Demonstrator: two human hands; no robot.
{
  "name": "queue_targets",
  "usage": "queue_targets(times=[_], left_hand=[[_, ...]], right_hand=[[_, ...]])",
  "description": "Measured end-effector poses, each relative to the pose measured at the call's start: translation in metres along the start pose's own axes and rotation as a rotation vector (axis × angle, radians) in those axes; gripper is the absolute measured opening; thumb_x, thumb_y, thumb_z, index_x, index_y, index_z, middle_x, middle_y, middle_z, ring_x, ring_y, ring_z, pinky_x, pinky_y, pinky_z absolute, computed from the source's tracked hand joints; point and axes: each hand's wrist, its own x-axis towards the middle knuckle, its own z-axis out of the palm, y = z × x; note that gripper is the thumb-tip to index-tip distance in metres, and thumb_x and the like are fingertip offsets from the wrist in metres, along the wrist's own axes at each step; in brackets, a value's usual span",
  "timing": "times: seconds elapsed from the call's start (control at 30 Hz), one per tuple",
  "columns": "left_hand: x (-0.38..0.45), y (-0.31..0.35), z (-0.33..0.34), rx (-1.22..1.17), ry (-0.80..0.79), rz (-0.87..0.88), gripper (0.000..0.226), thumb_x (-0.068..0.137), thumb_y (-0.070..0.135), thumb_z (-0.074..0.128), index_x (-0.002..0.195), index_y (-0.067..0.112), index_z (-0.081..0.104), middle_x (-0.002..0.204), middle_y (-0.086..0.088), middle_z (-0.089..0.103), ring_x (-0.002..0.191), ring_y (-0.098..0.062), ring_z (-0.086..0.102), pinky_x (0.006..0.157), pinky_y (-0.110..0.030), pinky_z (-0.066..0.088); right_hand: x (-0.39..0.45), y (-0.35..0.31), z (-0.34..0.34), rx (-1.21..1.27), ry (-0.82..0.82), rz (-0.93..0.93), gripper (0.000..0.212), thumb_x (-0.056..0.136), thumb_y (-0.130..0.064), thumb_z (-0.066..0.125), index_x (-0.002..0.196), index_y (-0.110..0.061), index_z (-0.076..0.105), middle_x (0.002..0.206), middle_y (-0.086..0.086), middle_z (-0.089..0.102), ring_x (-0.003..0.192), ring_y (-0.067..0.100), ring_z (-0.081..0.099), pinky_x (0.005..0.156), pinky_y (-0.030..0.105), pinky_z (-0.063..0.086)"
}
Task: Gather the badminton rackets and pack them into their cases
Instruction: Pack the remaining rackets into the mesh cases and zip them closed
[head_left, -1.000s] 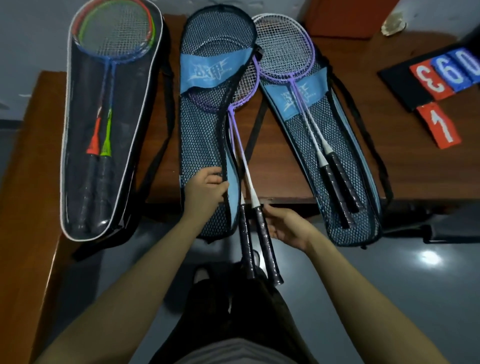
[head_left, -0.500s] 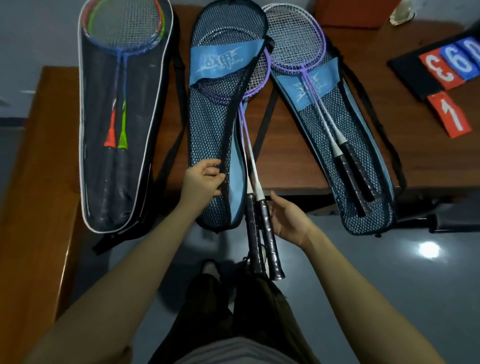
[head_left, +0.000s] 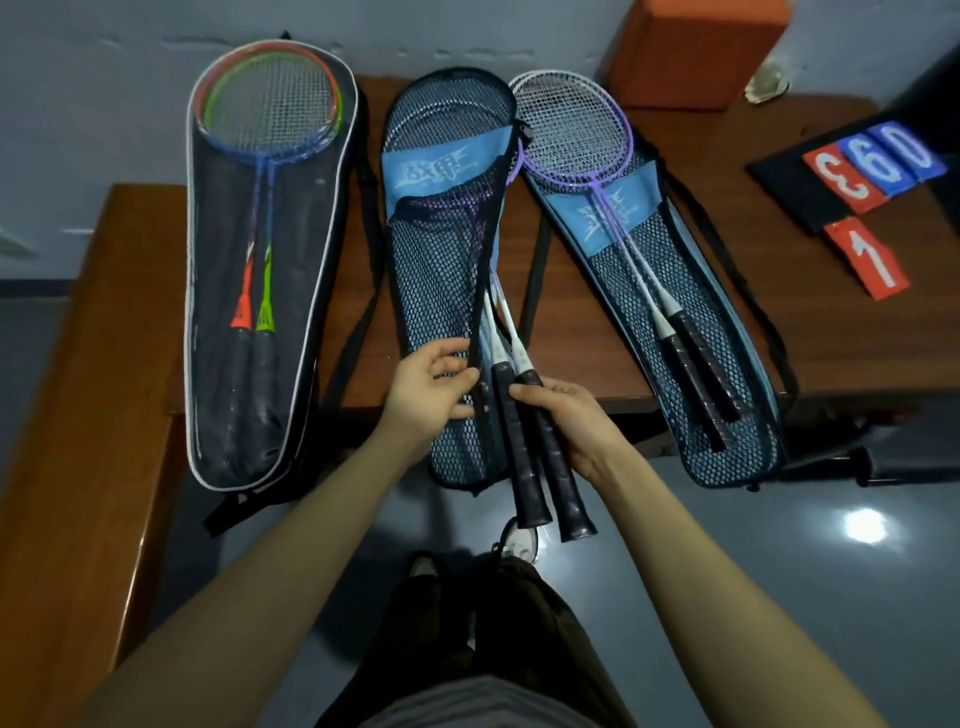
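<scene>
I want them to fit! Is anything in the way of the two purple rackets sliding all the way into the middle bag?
Nothing visible blocks them. The left hand holds the middle bag open at its edge, the right hand grips the handles, and the heads are already inside.

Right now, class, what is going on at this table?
A person is packing a pair of purple rackets into the middle mesh case. The left hand holds the case's open edge, and the right hand holds the racket handles, which stick out past the case. The left dark case holds two rackets; another pair lies on the right mesh case.
</scene>
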Motion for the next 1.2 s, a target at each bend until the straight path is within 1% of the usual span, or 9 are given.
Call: queue_targets(times=[0.2,0.33,0.43,0.57,0.7,0.87,1.0,1.1,1.2], left_hand=[[-0.003,0.012,-0.006,-0.175,0.004,-0.011,0.038,0.088,-0.002,0.055,0.124,0.010,0.050,0.109,-0.018,0.058,0.081,-0.015,0.067,0.063,-0.032,0.058],[-0.004,0.018,-0.009,-0.165,0.000,0.025,0.035,0.087,-0.002,0.056,0.117,0.017,0.054,0.106,-0.017,0.058,0.085,-0.021,0.065,0.070,-0.038,0.058],[-0.009,0.016,-0.010,-0.112,0.003,0.080,0.025,0.089,-0.001,0.054,0.104,0.018,0.059,0.097,-0.010,0.059,0.085,-0.019,0.061,0.071,-0.029,0.056],[-0.026,0.009,-0.012,0.124,-0.168,0.192,0.024,0.089,0.004,0.057,0.110,0.017,0.060,0.088,0.002,0.062,0.086,-0.007,0.060,0.076,-0.016,0.051],[-0.048,0.002,-0.012,0.396,-0.337,0.220,0.059,0.070,0.031,0.077,0.121,0.035,0.046,0.120,0.015,0.038,0.109,0.001,0.045,0.092,-0.020,0.044],[-0.070,-0.001,-0.013,0.831,-0.432,0.426,0.125,0.045,0.053,0.085,0.144,0.031,0.012,0.143,0.016,0.002,0.133,0.005,0.001,0.111,-0.022,0.012],[-0.075,-0.003,-0.012,0.823,-0.267,0.528,0.125,0.041,0.066,0.075,0.143,0.022,0.018,0.145,0.008,0.007,0.134,0.000,0.005,0.113,-0.028,0.016],[-0.075,0.001,-0.017,0.656,-0.213,0.526,0.108,0.049,0.063,0.072,0.139,0.021,0.029,0.144,0.010,0.015,0.137,-0.007,0.020,0.112,-0.031,0.027],[-0.076,0.008,-0.026,0.665,-0.249,0.471,0.120,0.041,0.066,0.078,0.141,0.031,0.022,0.145,0.021,0.006,0.138,-0.002,0.015,0.112,-0.028,0.022]], right_hand=[[0.000,0.006,0.006,0.042,0.063,-0.002,0.032,0.088,-0.022,0.062,0.112,-0.002,0.065,0.103,0.018,0.069,0.082,0.025,0.067,0.070,0.032,0.056],[-0.005,0.006,0.008,0.113,0.045,0.096,0.038,0.094,-0.037,0.050,0.112,-0.008,0.067,0.100,0.011,0.070,0.085,0.022,0.067,0.071,0.031,0.055],[-0.011,0.002,0.008,0.171,0.029,0.100,0.035,0.096,-0.033,0.046,0.111,-0.008,0.066,0.101,0.012,0.068,0.087,0.024,0.066,0.077,0.034,0.054],[-0.016,0.002,0.004,0.159,-0.009,-0.155,0.037,0.096,-0.011,0.047,0.132,-0.015,0.052,0.121,0.010,0.064,0.106,0.023,0.063,0.087,0.031,0.055],[-0.019,0.003,0.012,0.061,0.175,-0.227,0.048,0.089,-0.010,0.060,0.134,-0.015,0.043,0.100,0.012,0.068,0.083,0.022,0.068,0.070,0.031,0.058],[-0.014,0.001,0.027,0.089,0.291,-0.292,0.041,0.085,-0.012,0.067,0.118,0.000,0.045,0.081,0.003,0.067,0.064,0.008,0.067,0.058,0.022,0.055],[-0.014,-0.005,0.038,0.039,0.237,-0.329,0.020,0.089,-0.022,0.062,0.101,-0.006,0.058,0.077,0.002,0.068,0.067,0.010,0.066,0.060,0.023,0.054],[-0.017,-0.009,0.044,0.146,0.101,-0.300,0.039,0.097,-0.038,0.045,0.112,-0.006,0.061,0.083,0.004,0.070,0.079,0.017,0.065,0.072,0.029,0.054],[-0.024,-0.012,0.047,0.346,-0.045,-0.241,0.047,0.101,-0.041,0.029,0.118,-0.006,0.054,0.068,-0.002,0.068,0.071,0.013,0.067,0.065,0.025,0.054]])
